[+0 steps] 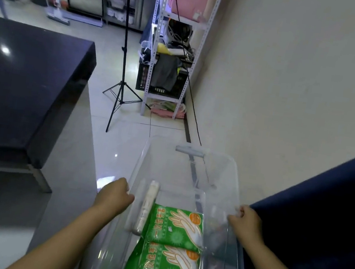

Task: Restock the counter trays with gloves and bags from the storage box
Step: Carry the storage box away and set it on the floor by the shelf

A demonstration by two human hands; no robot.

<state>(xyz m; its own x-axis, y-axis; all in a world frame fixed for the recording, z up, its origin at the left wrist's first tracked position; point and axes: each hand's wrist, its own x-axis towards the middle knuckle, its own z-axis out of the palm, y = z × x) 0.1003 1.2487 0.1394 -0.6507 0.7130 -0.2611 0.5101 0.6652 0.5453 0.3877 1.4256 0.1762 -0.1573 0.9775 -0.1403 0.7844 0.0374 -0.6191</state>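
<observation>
Printed glove packs in the clear box

Two green glove packs point(178, 225) point(165, 268) carry white Chinese lettering down one edge, a glove drawing and an orange round badge; the characters are too blurred to read.

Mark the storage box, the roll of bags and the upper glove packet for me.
storage box point(234, 172): head view, far right corner of its clear rim.
roll of bags point(147, 205): head view, middle of the white roll.
upper glove packet point(176, 225): head view, centre of its green printed face.
</observation>
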